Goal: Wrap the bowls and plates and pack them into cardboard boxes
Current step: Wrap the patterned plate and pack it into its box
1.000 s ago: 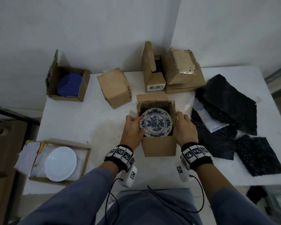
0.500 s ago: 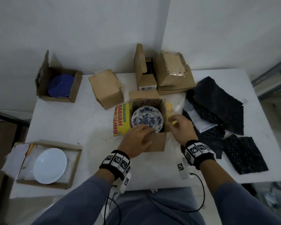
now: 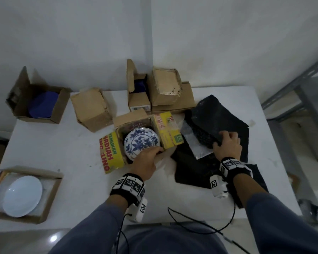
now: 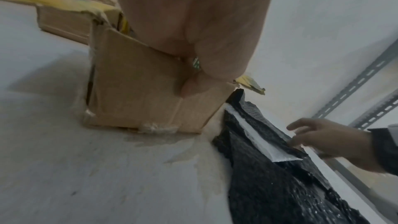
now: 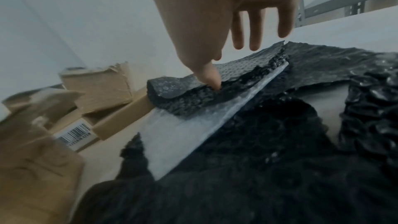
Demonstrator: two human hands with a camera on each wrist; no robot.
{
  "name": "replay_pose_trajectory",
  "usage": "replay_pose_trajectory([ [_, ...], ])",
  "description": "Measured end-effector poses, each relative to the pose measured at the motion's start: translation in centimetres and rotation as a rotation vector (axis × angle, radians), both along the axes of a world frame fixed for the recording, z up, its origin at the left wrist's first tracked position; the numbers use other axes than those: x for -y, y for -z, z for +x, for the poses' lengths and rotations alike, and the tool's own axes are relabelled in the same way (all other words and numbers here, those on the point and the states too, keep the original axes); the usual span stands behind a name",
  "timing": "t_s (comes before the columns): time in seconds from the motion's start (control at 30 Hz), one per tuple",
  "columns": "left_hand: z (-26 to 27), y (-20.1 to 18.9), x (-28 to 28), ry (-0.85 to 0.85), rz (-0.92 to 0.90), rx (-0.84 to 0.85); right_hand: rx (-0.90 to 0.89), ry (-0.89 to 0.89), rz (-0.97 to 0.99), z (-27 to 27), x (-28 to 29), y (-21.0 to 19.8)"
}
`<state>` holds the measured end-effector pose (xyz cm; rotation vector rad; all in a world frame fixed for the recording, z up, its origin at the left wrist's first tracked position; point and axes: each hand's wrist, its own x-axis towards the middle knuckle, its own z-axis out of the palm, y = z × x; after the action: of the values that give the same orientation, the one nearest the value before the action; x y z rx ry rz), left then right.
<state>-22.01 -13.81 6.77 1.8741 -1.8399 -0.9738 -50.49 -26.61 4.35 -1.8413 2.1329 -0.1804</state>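
Left hand [image 3: 148, 160]: gripped box [image 4: 137, 88] rim beside unwrapped plate [image 3: 142, 142].
Right hand [image 3: 227, 145]: thumb under bubble wrap [image 3: 217, 116], fingers [image 5: 254, 28] straight.
Risk: sheet snagged on neighbours, plate chipped bare.

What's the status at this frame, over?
Left hand grips the open box's near wall. Right hand pinches black bubble wrap. Blue-patterned plate sits unwrapped in the box. Nothing blocking.
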Motion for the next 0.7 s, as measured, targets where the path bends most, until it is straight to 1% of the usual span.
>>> replay_pose_trajectory([
  [0.1, -1.1, 0.5, 0.0, -0.051, -0.037, 0.012, -0.044, -0.046, 0.170, -1.4, 1.6, 1.0],
  [0.13, -1.5, 0.4, 0.1, -0.062, -0.038, 0.014, -0.037, -0.069, 0.198, -1.9, 1.8, 1.4],
  [0.3, -3.7, -0.6, 0.7, -0.090, -0.044, -0.037, 0.027, -0.150, 0.143, -3.8, 2.9, 2.6],
  [0.33, -4.1, -0.5, 0.6, -0.126, -0.043, -0.042, 0.065, -0.152, 0.149, -4.1, 3.3, 2.6],
  [0.4, -4.8, -0.4, 0.6, -0.224, -0.077, -0.065, 0.202, -0.130, 0.177, -4.8, 4.1, 2.2],
  [0.47, -5.7, -0.7, 0.6, -0.283, -0.211, -0.004, 0.317, -0.130, 0.182, -5.3, 4.8, 1.5],
  [0.53, -6.9, -1.8, 1.2, -0.262, -0.371, 0.080, 0.393, -0.189, 0.142, -5.6, 5.0, 0.8],
  [0.57, -7.8, -2.6, 1.7, -0.227, -0.408, 0.070, 0.407, -0.232, 0.124, -5.6, 4.9, 0.4],
  [0.63, -10.0, -3.8, 2.9, -0.161, -0.366, -0.043, 0.386, -0.326, 0.131, -5.3, 4.4, 0.0],
  [0.7, -12.2, -3.9, 4.4, -0.107, -0.259, -0.115, 0.364, -0.415, 0.217, -5.0, 3.7, -0.2],
])
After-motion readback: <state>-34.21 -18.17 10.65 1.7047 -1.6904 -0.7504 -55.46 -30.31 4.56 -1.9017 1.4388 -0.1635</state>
